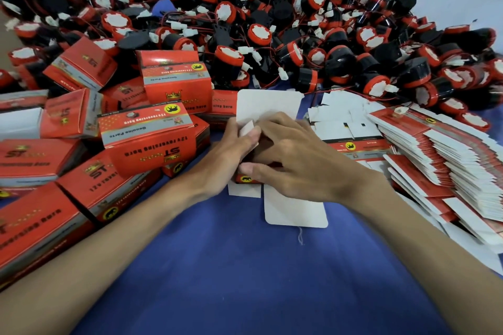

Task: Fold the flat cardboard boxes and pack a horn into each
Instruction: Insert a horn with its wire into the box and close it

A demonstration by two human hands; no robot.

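Head view: I see one half-folded box (269, 106) (white flaps splayed).
Left hand (231, 155): pinches its side flap (246, 127).
Right hand (299, 160): clasps it.

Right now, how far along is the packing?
Done: closed boxes heaped at left. In hand: left hand and right hand grip one box, its flaps open. Left to do: the stack of flat boxes and a large pile of loose horns.

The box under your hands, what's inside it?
The left hand and right hand cover the box. Only white flaps and a dark gap show; the contents are hidden.
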